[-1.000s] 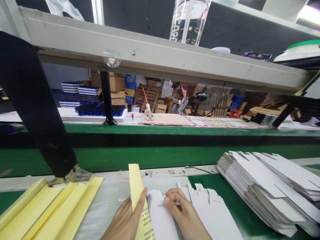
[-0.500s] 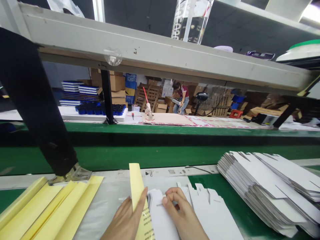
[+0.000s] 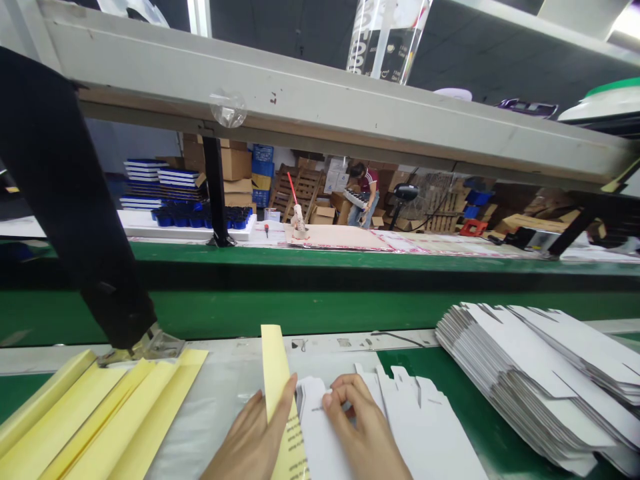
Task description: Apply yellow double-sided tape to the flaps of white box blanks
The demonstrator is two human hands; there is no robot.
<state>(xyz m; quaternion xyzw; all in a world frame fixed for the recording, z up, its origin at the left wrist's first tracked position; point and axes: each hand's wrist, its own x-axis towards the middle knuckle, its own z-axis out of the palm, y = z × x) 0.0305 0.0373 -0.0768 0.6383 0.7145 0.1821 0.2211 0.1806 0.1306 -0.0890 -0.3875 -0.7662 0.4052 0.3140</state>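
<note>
My left hand (image 3: 253, 437) is closed around a yellow strip of label backing (image 3: 274, 373), its thumb lying along the right edge. Lines of small dark print run down the strip's lower part. Just right of it lies a stack of white flattened cartons (image 3: 323, 433), a short dark mark near the top of the upper one. Over that carton, my right hand (image 3: 367, 427) pinches thumb and forefinger together; whatever is between the tips is too small to make out. More flat white cartons (image 3: 430, 427) lie beneath and beside the right hand.
Yellow strips (image 3: 110, 420) lie at the left by a black post (image 3: 95, 220). A tall pile of flat white cartons (image 3: 530, 387) stands at the right. Behind runs a green belt (image 3: 300, 313), with a shelf beam (image 3: 320, 100) overhead. A person (image 3: 367, 193) stoops far back among boxes.
Both hands stay almost in place, the right thumb and fingertip shifting very slightly left. The far person's tray is tilted more.
</note>
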